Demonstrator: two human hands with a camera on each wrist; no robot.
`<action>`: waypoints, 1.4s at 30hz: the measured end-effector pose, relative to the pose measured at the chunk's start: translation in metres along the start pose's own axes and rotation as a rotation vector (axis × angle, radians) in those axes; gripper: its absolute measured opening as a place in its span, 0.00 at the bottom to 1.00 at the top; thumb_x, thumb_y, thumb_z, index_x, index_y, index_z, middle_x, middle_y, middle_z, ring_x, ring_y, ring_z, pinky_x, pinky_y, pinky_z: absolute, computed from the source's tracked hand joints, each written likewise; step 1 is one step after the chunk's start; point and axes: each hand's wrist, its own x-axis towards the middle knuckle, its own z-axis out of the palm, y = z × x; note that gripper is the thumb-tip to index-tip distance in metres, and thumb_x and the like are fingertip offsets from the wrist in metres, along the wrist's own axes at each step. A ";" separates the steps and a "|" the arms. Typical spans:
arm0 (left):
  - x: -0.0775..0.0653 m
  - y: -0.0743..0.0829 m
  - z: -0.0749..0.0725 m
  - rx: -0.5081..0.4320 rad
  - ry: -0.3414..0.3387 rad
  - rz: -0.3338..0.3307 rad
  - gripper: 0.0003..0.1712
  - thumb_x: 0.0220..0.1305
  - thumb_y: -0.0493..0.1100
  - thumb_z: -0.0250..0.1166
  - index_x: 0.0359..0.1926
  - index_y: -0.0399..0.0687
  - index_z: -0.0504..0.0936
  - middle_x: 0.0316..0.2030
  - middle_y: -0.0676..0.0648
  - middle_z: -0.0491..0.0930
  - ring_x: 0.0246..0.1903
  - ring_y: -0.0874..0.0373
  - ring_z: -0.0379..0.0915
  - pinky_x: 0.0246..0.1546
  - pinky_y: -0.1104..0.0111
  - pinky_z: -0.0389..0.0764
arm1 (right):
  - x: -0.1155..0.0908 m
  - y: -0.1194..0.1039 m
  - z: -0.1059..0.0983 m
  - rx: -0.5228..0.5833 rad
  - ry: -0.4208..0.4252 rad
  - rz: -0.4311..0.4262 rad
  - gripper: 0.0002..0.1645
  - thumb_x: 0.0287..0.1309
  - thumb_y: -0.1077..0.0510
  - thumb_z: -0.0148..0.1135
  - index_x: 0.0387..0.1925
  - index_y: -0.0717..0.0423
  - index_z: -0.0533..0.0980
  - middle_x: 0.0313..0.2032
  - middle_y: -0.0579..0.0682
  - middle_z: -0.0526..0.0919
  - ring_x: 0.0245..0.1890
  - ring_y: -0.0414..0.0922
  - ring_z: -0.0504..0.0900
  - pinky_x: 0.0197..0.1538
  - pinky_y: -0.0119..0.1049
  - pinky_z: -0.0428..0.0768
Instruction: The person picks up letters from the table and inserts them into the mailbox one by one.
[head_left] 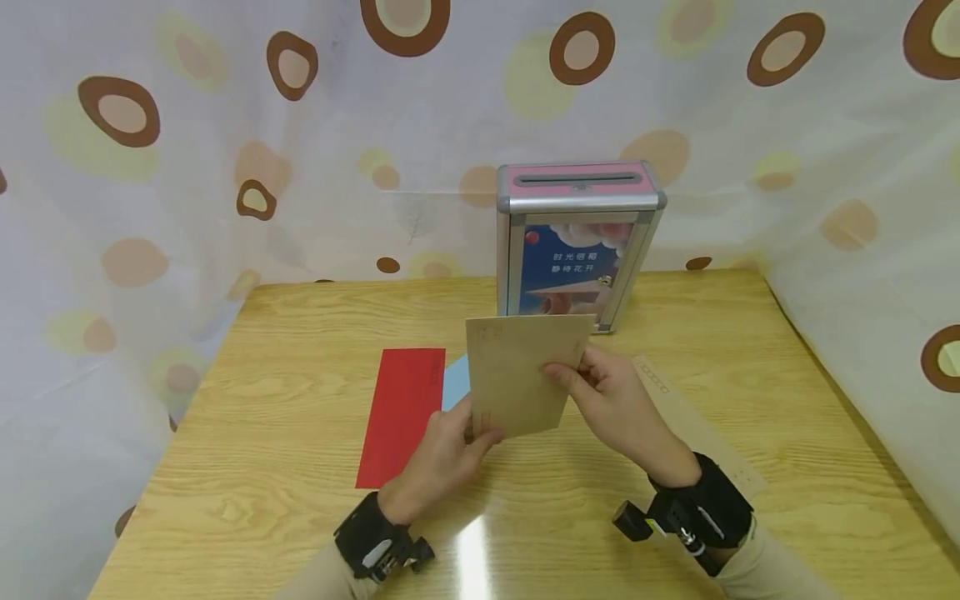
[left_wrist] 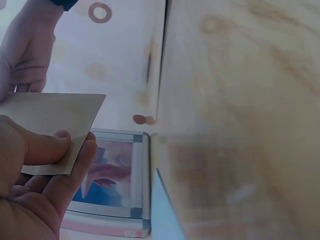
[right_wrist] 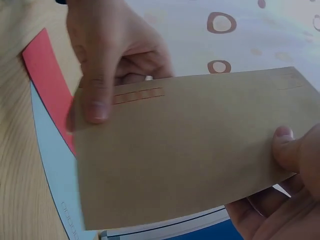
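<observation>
A brown paper envelope [head_left: 521, 375] is held up above the table, in front of a box. My left hand [head_left: 442, 454] pinches its lower left corner, thumb on the near face. At its right edge, my right hand [head_left: 618, 404] grips it between thumb and fingers. The right wrist view shows the envelope [right_wrist: 185, 155] broadside, with a row of small red squares near the left thumb. Behind it stands the letter box [head_left: 577, 250], pink on top with a slot, silver-edged, with a blue picture front; the envelope hides part of its base.
A red envelope [head_left: 401, 408] lies on the wooden table [head_left: 277, 433] to the left. Beside it is a light blue envelope [head_left: 456, 379], partly hidden. Another brown envelope [head_left: 693, 425] lies at the right, partly under my right forearm. A patterned curtain [head_left: 337, 167] hangs behind.
</observation>
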 end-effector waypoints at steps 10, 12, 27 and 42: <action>0.049 0.027 -0.022 0.007 0.048 0.148 0.20 0.63 0.31 0.72 0.54 0.37 0.76 0.48 0.41 0.87 0.45 0.51 0.89 0.44 0.73 0.86 | 0.009 -0.007 -0.010 -0.167 0.068 -0.242 0.20 0.63 0.75 0.61 0.56 0.64 0.80 0.49 0.59 0.89 0.44 0.45 0.88 0.40 0.26 0.80; 0.064 0.034 -0.028 0.017 0.057 0.205 0.20 0.64 0.31 0.71 0.54 0.35 0.76 0.49 0.39 0.87 0.47 0.50 0.89 0.46 0.72 0.86 | 0.016 -0.011 -0.017 -0.208 0.106 -0.297 0.19 0.62 0.76 0.62 0.53 0.65 0.80 0.48 0.59 0.89 0.43 0.46 0.88 0.40 0.23 0.76; 0.173 0.122 -0.088 0.145 0.367 0.659 0.12 0.68 0.33 0.68 0.50 0.29 0.81 0.42 0.35 0.87 0.41 0.50 0.89 0.45 0.73 0.85 | 0.098 -0.055 -0.088 -0.458 0.362 -0.609 0.15 0.68 0.69 0.60 0.54 0.64 0.81 0.46 0.63 0.86 0.35 0.50 0.77 0.42 0.32 0.62; 0.216 0.151 -0.102 0.075 0.364 0.730 0.08 0.74 0.33 0.61 0.45 0.31 0.83 0.43 0.38 0.87 0.46 0.54 0.86 0.52 0.74 0.81 | 0.153 -0.045 -0.123 -0.421 0.398 -0.689 0.10 0.69 0.68 0.61 0.44 0.67 0.86 0.39 0.63 0.89 0.46 0.15 0.76 0.49 0.20 0.72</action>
